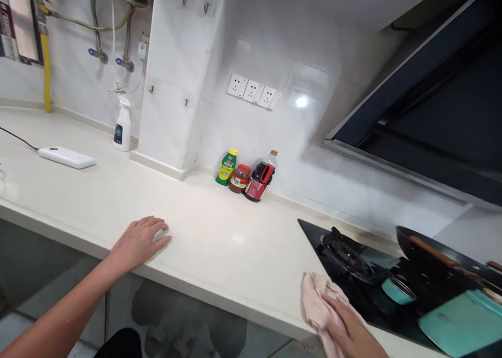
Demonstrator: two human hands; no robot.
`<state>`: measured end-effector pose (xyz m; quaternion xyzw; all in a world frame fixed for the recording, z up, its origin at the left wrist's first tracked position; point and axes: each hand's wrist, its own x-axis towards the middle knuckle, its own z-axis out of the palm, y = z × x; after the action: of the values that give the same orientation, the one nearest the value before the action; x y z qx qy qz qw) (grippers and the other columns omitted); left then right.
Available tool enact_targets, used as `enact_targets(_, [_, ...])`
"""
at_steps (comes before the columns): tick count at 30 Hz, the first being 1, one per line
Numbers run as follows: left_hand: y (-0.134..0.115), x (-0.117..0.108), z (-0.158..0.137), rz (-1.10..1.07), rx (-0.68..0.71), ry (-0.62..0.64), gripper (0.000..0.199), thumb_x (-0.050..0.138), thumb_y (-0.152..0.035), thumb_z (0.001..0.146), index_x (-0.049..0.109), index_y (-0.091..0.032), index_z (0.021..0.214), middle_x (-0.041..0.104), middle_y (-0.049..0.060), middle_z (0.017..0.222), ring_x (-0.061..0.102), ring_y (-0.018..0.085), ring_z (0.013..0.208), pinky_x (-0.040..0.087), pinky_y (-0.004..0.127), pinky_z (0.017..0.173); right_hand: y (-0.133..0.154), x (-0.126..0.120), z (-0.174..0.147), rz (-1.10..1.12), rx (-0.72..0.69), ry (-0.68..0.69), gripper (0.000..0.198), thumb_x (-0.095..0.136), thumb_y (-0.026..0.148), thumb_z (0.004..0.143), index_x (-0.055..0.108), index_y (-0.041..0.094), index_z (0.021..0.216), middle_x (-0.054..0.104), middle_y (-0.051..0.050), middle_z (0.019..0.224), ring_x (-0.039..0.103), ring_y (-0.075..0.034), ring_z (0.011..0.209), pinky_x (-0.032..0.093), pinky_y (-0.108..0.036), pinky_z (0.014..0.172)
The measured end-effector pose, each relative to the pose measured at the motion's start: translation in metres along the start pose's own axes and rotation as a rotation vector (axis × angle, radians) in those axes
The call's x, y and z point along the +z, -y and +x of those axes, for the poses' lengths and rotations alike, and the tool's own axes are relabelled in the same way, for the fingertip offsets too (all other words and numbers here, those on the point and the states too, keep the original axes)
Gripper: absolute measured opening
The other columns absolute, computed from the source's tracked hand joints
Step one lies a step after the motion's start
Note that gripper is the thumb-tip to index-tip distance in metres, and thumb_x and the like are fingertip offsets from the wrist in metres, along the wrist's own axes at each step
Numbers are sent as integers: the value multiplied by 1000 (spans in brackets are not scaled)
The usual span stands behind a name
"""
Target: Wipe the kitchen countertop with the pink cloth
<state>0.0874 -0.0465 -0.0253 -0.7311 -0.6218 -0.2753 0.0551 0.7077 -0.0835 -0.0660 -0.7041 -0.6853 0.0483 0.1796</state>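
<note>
a person's bare left hand (139,241) lies palm-down at the front edge of a long, glossy cream countertop (207,243), its grip loose and wide, fingers slightly spread. the bare right hand (349,326) holds a crumpled, pale pink fabric cloth (319,300), bunched under the fingers on the counter's front edge, next to a flat black glass gas stove (319,237). against the white wall stand, side by side, a green squeeze bottle with a yellow cap (226,167), a red-lidded brown jar (239,180) and a dark-filled bottle with a red label (261,177).
</note>
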Motion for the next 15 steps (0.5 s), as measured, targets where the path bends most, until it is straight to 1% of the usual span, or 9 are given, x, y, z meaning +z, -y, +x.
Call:
enact_targets(2, [1,2,-1,4,-3,-7,47,43,-56,95,73,-25,112,71,9,131,59,33,130,47,45,101,-16,-6,4,26,1,58,67,48,63,79,64,31,136,55,-5,150,47,-34,142,43,-53,118])
enact_targets(3, [2,3,-1,5,-7,-10,48,43,-58,95,73,-25,112,71,9,131,59,33,131,47,45,102,-18,-7,8,20,6,65,64,50,61,79,64,33,134,56,-4,149,49,-34,140,44,-53,117])
enact_targets(5, [3,5,-1,13,-24,-10,50,43,-61,94,73,-26,114,71,8,133,58,34,132,46,46,104,-12,-6,17,-40,-1,31,56,55,59,78,67,36,128,58,-3,148,50,-36,139,46,-53,115])
enact_targets(7, [3,6,-1,25,-43,-5,53,44,-63,93,73,-25,116,71,8,133,57,34,134,45,48,107,-3,0,29,-125,-60,-4,52,63,59,74,69,37,121,57,-3,149,44,-39,143,47,-56,113])
enact_targets(9, [3,5,-2,33,-54,-5,53,45,-62,94,73,-24,117,72,8,131,58,33,133,44,48,108,1,7,45,-181,-146,-9,52,67,59,71,71,37,118,53,-3,152,35,-41,149,45,-59,114])
enact_targets(10, [3,5,-3,35,-55,-10,52,45,-61,95,73,-23,117,73,8,129,59,32,131,44,48,108,2,11,55,-198,-177,2,53,66,60,72,70,37,120,51,-2,154,32,-41,150,44,-59,115])
enact_targets(12, [4,4,-5,40,-59,-26,51,45,-60,96,73,-23,118,74,7,126,61,31,128,45,46,108,-1,18,81,-218,-178,17,60,58,63,78,66,35,130,47,-2,158,30,-38,152,43,-58,115])
enact_targets(13, [5,4,-7,40,-60,-36,50,46,-60,96,73,-24,117,75,6,124,62,30,126,46,46,107,-2,21,97,-228,-156,17,66,51,65,82,60,33,139,45,-2,159,31,-37,152,43,-58,115])
enact_targets(15, [9,7,-10,37,-58,-61,50,47,-64,95,74,-27,116,76,3,122,64,29,123,48,45,106,-4,28,135,-238,-96,18,80,37,69,88,44,24,154,40,-5,162,31,-34,152,41,-56,117])
